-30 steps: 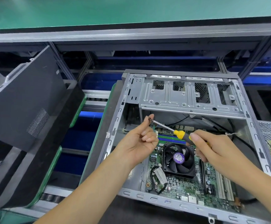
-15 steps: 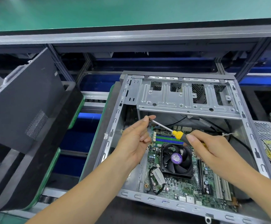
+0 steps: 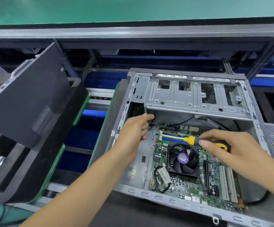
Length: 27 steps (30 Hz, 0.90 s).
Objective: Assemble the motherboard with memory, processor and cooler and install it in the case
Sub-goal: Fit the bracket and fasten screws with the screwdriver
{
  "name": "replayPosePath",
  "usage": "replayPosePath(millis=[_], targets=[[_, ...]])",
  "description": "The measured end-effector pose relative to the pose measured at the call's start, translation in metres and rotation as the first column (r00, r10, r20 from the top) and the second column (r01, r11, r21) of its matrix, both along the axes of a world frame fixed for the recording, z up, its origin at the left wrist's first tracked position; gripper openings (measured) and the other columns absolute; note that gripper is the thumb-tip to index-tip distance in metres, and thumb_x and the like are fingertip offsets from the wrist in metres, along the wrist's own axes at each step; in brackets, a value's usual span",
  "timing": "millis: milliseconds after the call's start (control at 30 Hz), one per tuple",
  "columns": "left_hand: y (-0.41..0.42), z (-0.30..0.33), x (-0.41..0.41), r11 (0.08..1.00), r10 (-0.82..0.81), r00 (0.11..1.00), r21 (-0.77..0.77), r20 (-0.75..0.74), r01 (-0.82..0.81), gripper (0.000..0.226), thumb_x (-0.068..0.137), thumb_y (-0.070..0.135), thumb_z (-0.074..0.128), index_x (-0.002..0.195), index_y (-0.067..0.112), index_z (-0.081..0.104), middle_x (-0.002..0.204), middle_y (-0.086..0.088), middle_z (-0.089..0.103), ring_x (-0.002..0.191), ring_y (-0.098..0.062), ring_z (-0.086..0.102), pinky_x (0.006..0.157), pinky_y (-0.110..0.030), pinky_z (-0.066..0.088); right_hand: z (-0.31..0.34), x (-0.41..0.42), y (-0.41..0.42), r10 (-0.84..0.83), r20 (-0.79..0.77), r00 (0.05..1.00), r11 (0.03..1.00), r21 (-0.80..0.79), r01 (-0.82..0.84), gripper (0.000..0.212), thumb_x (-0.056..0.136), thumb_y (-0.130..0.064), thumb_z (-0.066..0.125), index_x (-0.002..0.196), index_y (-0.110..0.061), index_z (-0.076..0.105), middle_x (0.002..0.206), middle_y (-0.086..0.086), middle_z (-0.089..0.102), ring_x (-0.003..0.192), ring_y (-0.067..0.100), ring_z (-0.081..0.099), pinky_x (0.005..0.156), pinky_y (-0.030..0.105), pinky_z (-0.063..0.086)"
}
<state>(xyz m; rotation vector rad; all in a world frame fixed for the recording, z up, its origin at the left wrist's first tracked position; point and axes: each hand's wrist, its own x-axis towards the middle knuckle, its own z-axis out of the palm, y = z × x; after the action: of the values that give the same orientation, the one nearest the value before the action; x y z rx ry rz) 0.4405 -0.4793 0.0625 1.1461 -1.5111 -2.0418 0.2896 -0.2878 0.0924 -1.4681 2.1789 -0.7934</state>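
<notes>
**A:** How was the grip at that moment?

**B:** The right hand (image 3: 227,149) had its fingers curled round the handle of a screwdriver (image 3: 190,140), thumb on the yellow collar, with the shaft lying almost level and pointing left over the memory (image 3: 173,139). The left hand (image 3: 133,128) held nothing that I could see; its index finger was stretched toward the far-left corner of the board (image 3: 187,185), the other fingers loosely curled.

**A:** And the board itself?

**B:** It lay flat inside the case (image 3: 198,94). The cooler (image 3: 182,158) sat on it, just nearer the person than the memory. The drive cage of the case was beyond the memory, with loose cables (image 3: 184,121) between the two.

**A:** So the step in hand?

**B:** I judged it to be screwing the board down, probably at the far-left corner. Whether a screw was already in the hole or on the tip, I could not tell; the tip was too small to make out.

**A:** How to do it well?

**B:** Bring the shaft upright over the hole before turning, since a slanted start could cross the thread. Steady the tip with the left fingers, keep it off the memory clips and cables, and press lightly so it could not slip onto the board. Snug was enough, not hard.
</notes>
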Motion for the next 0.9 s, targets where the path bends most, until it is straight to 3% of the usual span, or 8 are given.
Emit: replayPosePath(millis=[100, 167, 200, 233, 267, 467, 700, 900], targets=[[-0.006, 0.013, -0.007, 0.962, -0.095, 0.991, -0.247, 0.092, 0.115, 0.031, 0.101, 0.026, 0.041, 0.114, 0.018, 0.068, 0.075, -0.013, 0.06, 0.06, -0.002, 0.056, 0.059, -0.022, 0.043, 0.002, 0.009, -0.009, 0.069, 0.026, 0.997, 0.997, 0.022, -0.069, 0.016, 0.077, -0.055, 0.053, 0.084, -0.047, 0.065, 0.078, -0.035, 0.063, 0.075, -0.011, 0.059, 0.069, 0.005, 0.04], [-0.011, 0.016, -0.013, 0.936, -0.147, 0.985, -0.311, 0.084, 0.167, 0.033, 0.102, 0.023, 0.04, 0.11, 0.014, 0.07, 0.043, 0.013, 0.043, 0.047, 0.009, 0.047, 0.052, -0.011, 0.033, 0.001, 0.017, -0.017, 0.109, 0.067, 0.992, 0.993, 0.04, -0.112, 0.023, 0.073, -0.061, 0.052, 0.084, -0.045, 0.065, 0.078, -0.03, 0.066, 0.074, -0.006, 0.061, 0.069, 0.009, 0.041], [-0.011, 0.016, -0.016, 0.933, -0.164, 0.983, -0.312, 0.077, 0.18, 0.034, 0.102, 0.021, 0.039, 0.108, 0.009, 0.07, 0.067, 0.032, 0.021, 0.045, 0.011, 0.046, 0.049, -0.007, 0.031, 0.0, 0.021, -0.022, 0.134, 0.075, 0.988, 0.99, 0.045, -0.137, 0.024, 0.073, -0.062, 0.053, 0.083, -0.043, 0.064, 0.077, -0.026, 0.066, 0.071, -0.003, 0.061, 0.066, 0.01, 0.041], [-0.011, 0.014, -0.017, 0.931, -0.169, 0.983, -0.314, 0.073, 0.184, 0.035, 0.102, 0.02, 0.039, 0.107, 0.006, 0.07, 0.065, 0.013, 0.063, 0.044, 0.011, 0.046, 0.047, -0.004, 0.03, -0.001, 0.024, -0.028, 0.162, 0.075, 0.984, 0.985, 0.049, -0.166, 0.022, 0.074, -0.061, 0.054, 0.082, -0.042, 0.063, 0.075, -0.024, 0.066, 0.068, -0.001, 0.06, 0.064, 0.011, 0.041], [-0.01, 0.012, -0.018, 0.93, -0.165, 0.984, -0.32, 0.073, 0.18, 0.035, 0.102, 0.019, 0.039, 0.106, 0.003, 0.07, 0.039, 0.017, 0.051, 0.042, 0.011, 0.046, 0.044, -0.003, 0.029, -0.002, 0.028, -0.033, 0.19, 0.077, 0.979, 0.979, 0.054, -0.195, 0.02, 0.075, -0.059, 0.057, 0.081, -0.04, 0.062, 0.074, -0.023, 0.066, 0.067, 0.001, 0.06, 0.062, 0.013, 0.042], [-0.019, 0.01, -0.016, 0.927, -0.127, 0.987, -0.343, 0.1, 0.154, 0.034, 0.101, 0.018, 0.042, 0.102, 0.001, 0.071, 0.062, 0.016, 0.063, 0.05, 0.002, 0.057, 0.043, -0.004, 0.028, -0.018, 0.041, -0.051, 0.328, 0.095, 0.94, 0.926, 0.162, -0.339, 0.014, 0.076, -0.047, 0.059, 0.077, -0.033, 0.058, 0.07, -0.009, 0.067, 0.064, 0.009, 0.061, 0.063, 0.031, 0.049], [-0.02, 0.009, -0.017, 0.944, -0.115, 0.988, -0.297, 0.106, 0.142, 0.032, 0.099, 0.013, 0.044, 0.1, -0.002, 0.072, 0.036, 0.021, 0.047, 0.041, 0.012, 0.046, 0.04, -0.004, 0.028, -0.028, 0.047, -0.049, 0.433, -0.062, 0.899, 0.865, 0.31, -0.395, 0.014, 0.077, -0.05, 0.052, 0.077, -0.036, 0.047, 0.065, -0.009, 0.059, 0.061, 0.004, 0.051, 0.058, 0.023, 0.046], [-0.02, 0.011, -0.018, 0.934, -0.123, 0.989, -0.326, 0.085, 0.144, 0.032, 0.1, 0.014, 0.044, 0.1, 0.0, 0.072, 0.082, 0.025, 0.043, 0.079, 0.02, 0.05, 0.046, -0.001, 0.031, -0.028, 0.049, -0.049, 0.448, -0.114, 0.887, 0.851, 0.359, -0.384, 0.014, 0.08, -0.048, 0.053, 0.08, -0.037, 0.045, 0.066, -0.017, 0.055, 0.061, 0.0, 0.05, 0.053, 0.017, 0.042]])
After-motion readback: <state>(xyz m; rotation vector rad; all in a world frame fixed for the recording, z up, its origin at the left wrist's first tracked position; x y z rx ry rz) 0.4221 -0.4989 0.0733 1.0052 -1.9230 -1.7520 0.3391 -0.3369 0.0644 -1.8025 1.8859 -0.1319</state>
